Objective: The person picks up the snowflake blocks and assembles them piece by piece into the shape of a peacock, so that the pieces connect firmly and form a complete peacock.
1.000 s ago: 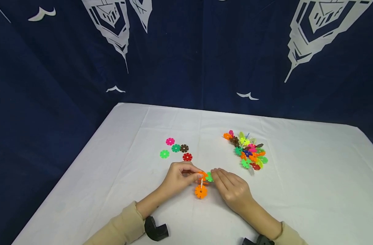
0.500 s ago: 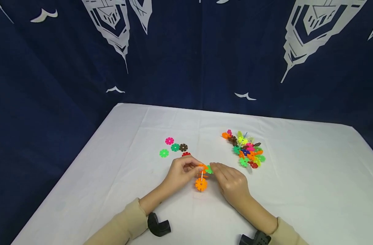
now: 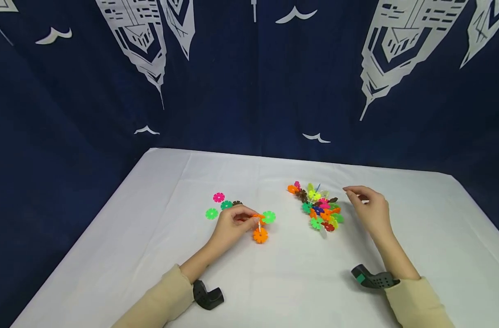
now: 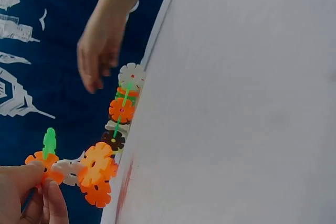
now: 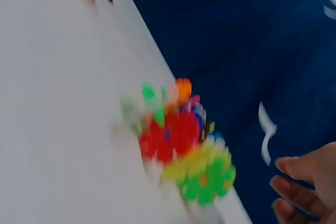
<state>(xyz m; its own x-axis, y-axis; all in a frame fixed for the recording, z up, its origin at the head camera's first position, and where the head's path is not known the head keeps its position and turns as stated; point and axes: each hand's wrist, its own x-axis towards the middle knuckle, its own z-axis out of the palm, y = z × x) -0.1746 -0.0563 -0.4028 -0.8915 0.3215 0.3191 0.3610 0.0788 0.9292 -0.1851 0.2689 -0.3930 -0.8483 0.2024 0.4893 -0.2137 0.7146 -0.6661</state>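
In the head view my left hand (image 3: 233, 224) pinches an orange slotted plastic disc, part of a small joined piece. A light green disc (image 3: 268, 217) stands at its upper right and another orange disc (image 3: 260, 235) at its lower end. The left wrist view shows a white disc (image 4: 69, 171) linking the pinched orange disc (image 4: 46, 167) to further orange discs. My right hand (image 3: 370, 209) hovers to the right of a pile of mixed-colour discs (image 3: 323, 209), apart from it, fingers loosely bent, with nothing visible between them. The right wrist view is blurred.
Several loose discs lie left of centre, among them a pink one (image 3: 218, 197) and a light green one (image 3: 211, 213); my left hand partly covers this group. White cloth covers the table (image 3: 298, 282). A dark blue curtain (image 3: 233, 91) hangs behind its far edge.
My right hand has let go of the light green disc and moved right, beyond the pile. My left hand still holds the joined discs. The head view has shifted slightly.
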